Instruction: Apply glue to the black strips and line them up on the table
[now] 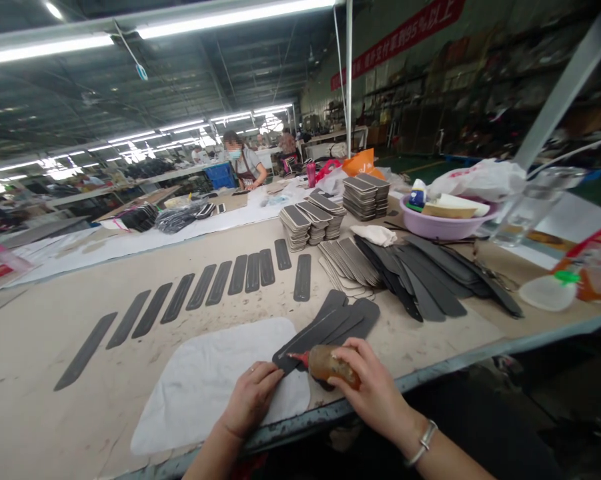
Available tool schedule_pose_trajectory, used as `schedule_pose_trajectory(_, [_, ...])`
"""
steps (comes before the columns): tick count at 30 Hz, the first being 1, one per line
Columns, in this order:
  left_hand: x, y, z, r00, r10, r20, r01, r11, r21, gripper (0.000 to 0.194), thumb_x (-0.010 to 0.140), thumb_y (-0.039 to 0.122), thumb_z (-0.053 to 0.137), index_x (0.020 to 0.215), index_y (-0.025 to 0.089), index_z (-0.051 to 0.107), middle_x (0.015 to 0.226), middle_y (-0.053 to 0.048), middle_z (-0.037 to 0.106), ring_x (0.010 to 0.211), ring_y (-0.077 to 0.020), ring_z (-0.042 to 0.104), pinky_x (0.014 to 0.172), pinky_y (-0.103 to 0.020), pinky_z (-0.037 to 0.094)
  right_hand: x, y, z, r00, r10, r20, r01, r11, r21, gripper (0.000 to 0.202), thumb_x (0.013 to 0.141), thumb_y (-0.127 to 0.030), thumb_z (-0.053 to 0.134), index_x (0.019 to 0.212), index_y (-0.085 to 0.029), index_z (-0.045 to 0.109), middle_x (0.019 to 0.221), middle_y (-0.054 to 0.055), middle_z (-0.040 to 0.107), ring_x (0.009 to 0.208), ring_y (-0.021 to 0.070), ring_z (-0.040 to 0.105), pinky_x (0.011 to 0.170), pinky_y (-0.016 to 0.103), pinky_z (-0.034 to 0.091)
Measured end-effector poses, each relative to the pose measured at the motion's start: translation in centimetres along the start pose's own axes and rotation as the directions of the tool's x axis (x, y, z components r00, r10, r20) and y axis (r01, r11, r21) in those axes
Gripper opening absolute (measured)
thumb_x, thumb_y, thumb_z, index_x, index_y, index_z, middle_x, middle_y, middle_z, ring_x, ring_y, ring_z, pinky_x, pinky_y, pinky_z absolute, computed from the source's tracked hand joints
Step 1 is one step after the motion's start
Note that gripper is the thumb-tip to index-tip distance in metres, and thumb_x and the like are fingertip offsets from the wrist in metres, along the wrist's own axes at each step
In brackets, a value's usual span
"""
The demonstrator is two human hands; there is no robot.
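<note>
My right hand (367, 377) is wrapped round a brown glue bottle (333, 365) with a red nozzle. The nozzle tip meets the near end of a dark strip (300, 340), where a thin line of glue shows. My left hand (254, 393) presses its closed fingers at that same end, over a white cloth (215, 373). More dark strips (363, 317) lie fanned beneath and behind the bottle. A slanting row of glossy dark pieces (173, 298) runs across the table to the left.
Stacks of light-edged pieces (295, 227) stand at the back, beside fanned dark strips (430, 273). A purple basin (445, 227) holds a bottle and other items. To the right lies a clear squeeze bottle (550, 292). A masked person (247, 163) works farther back.
</note>
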State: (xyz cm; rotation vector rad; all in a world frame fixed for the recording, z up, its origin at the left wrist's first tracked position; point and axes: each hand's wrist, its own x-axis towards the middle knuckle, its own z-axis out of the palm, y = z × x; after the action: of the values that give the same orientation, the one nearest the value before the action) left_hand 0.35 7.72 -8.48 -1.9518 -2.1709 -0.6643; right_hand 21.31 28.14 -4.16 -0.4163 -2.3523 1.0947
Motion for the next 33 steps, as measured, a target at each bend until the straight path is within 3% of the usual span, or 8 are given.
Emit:
schedule_pose_trajectory(6, [0.0, 0.1, 0.0, 1.0, 0.019, -0.004, -0.019, 1.0, -0.018, 0.025, 0.09, 0.009, 0.046, 0.105, 0.018, 0.065, 0.092, -0.008, 0.065, 0.082, -0.0163, 0.06, 0.072, -0.028, 0.055, 0.1, 0.0, 0.0, 0.999, 0.037, 0.028, -0.037, 0.999, -0.028, 0.034, 0.082, -0.016, 0.062, 0.112, -0.028, 0.054, 0.115, 0.007, 0.043, 0.102, 0.0208, 0.054, 0.09, 0.036, 0.05])
schedule_pose_trajectory(16, [0.1, 0.0, 0.1, 1.0, 0.014, -0.015, -0.014, 1.0, -0.023, 0.025, 0.09, 0.01, 0.045, 0.104, 0.019, 0.065, 0.092, -0.008, 0.066, 0.083, -0.0165, 0.061, 0.073, -0.028, 0.055, 0.3, 5.2, -3.6, 0.97, 0.047, -0.239, -0.129, 0.932, -0.339, 0.03, 0.087, -0.033, 0.059, 0.115, -0.024, 0.054, 0.112, 0.01, 0.047, 0.099, 0.0246, 0.056, 0.086, 0.042, 0.052])
schedule_pose_trajectory(22, [0.3, 0.2, -0.1, 1.0, 0.02, -0.015, -0.02, 1.0, -0.02, 0.026, 0.09, 0.009, 0.045, 0.102, 0.019, 0.065, 0.092, -0.007, 0.066, 0.083, -0.0157, 0.062, 0.074, -0.027, 0.055, 0.6, 6.1, -4.9, 0.94, 0.08, -0.331, -0.214, 0.894, -0.393, 0.032, 0.086, -0.038, 0.06, 0.114, -0.022, 0.056, 0.112, 0.011, 0.048, 0.099, 0.0261, 0.057, 0.085, 0.043, 0.053])
schedule_pose_trajectory(26, [0.3, 0.2, -0.2, 1.0, 0.011, -0.028, -0.011, 1.0, -0.005, 0.024, 0.091, 0.011, 0.046, 0.102, 0.019, 0.065, 0.091, -0.007, 0.066, 0.082, -0.0154, 0.062, 0.073, -0.027, 0.055, 0.2, 4.8, -4.0, 0.96, 0.038, -0.278, -0.116, 0.957, -0.267, 0.031, 0.086, -0.037, 0.06, 0.113, -0.023, 0.055, 0.112, 0.01, 0.048, 0.101, 0.0244, 0.056, 0.088, 0.041, 0.051])
schedule_pose_trajectory(33, [0.3, 0.4, -0.3, 1.0, -0.028, 0.011, 0.028, 1.0, -0.014, 0.023, 0.09, 0.011, 0.048, 0.101, 0.02, 0.066, 0.092, -0.007, 0.067, 0.083, -0.0159, 0.061, 0.074, -0.028, 0.054, -0.4, 0.3, -0.7, 1.0, 0.017, 0.0, -0.017, 1.0, 0.0, 0.031, 0.084, -0.021, 0.061, 0.114, -0.027, 0.053, 0.113, 0.007, 0.044, 0.103, 0.0202, 0.053, 0.09, 0.035, 0.049])
